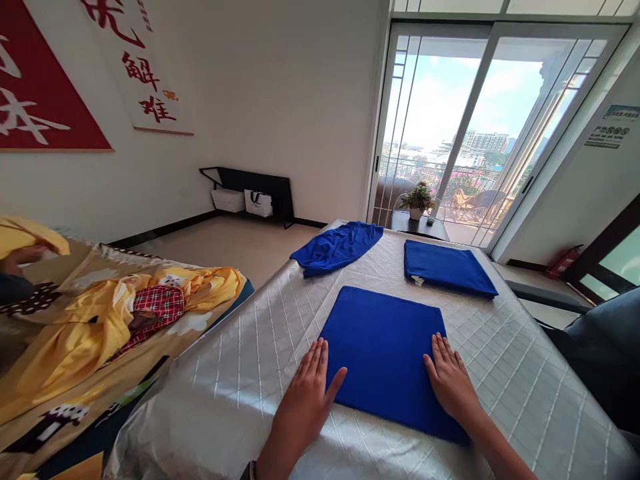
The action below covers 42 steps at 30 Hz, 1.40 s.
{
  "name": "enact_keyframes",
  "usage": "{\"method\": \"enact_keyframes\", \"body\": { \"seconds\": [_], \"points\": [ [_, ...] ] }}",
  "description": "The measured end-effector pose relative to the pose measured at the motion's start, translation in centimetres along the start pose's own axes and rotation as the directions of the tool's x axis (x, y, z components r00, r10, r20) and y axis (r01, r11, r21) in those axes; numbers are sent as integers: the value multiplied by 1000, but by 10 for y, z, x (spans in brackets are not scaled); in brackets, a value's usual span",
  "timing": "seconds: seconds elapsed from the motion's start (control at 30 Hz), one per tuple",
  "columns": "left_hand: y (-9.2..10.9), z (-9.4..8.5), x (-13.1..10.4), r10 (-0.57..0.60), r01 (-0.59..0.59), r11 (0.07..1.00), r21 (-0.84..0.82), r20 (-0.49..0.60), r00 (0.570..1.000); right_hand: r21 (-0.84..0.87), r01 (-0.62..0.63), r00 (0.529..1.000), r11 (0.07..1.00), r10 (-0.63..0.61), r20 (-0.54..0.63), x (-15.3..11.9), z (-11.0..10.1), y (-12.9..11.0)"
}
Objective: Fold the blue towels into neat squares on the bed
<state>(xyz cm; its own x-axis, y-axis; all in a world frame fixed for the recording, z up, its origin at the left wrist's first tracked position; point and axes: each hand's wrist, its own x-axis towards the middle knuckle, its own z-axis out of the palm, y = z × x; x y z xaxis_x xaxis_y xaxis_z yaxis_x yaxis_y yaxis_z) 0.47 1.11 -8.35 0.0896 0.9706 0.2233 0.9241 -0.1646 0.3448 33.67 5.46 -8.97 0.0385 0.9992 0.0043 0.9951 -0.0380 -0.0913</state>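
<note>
A blue cloth folded into a flat square (383,360) lies on the silver quilted cover (240,360) in front of me. At its left edge rests my left hand (310,393), palm down, with the thumb spread over the cloth. My right hand (453,377) lies flat on the right edge, fingers stretched out. Neither hand grips anything. Behind the square, a second folded blue cloth (447,268) with a small white tag sits to the right, and a crumpled blue cloth (340,247) lies to the left.
On the left, another surface with a patterned cover (195,325) bears yellow clothes (100,320) and a red plaid piece (159,305). Another person's hand (30,255) holds yellow cloth there. A potted plant (418,199) stands by the glass door; a dark chair (595,340) is at right.
</note>
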Motion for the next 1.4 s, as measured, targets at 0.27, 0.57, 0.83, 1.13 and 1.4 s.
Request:
{"method": "enact_keyframes", "body": {
  "seconds": [0.27, 0.57, 0.83, 1.13, 1.4],
  "points": [
    [28, -17, 15, 68, -69, 996, -62, -18, 997, 10, 22, 1000, 1000, -22, 20, 2, 2, 3],
    [154, 23, 73, 637, -580, 770, -265, 265, 724, -72, 107, 994, 992, -104, 35, -2, -2, 6],
    [134, 48, 82, 555, -528, 832, -173, 262, 789, -20, 56, 998, 998, -56, -3, 0, 0, 5],
    [11, 21, 121, 317, -331, 943, 39, 205, 926, 23, 30, 999, 999, -30, 14, 1, 1, 4],
    [-29, 19, 132, 183, -184, 983, -13, 159, 970, 15, 2, 999, 1000, -3, 33, 1, 3, 5]
  ]
}}
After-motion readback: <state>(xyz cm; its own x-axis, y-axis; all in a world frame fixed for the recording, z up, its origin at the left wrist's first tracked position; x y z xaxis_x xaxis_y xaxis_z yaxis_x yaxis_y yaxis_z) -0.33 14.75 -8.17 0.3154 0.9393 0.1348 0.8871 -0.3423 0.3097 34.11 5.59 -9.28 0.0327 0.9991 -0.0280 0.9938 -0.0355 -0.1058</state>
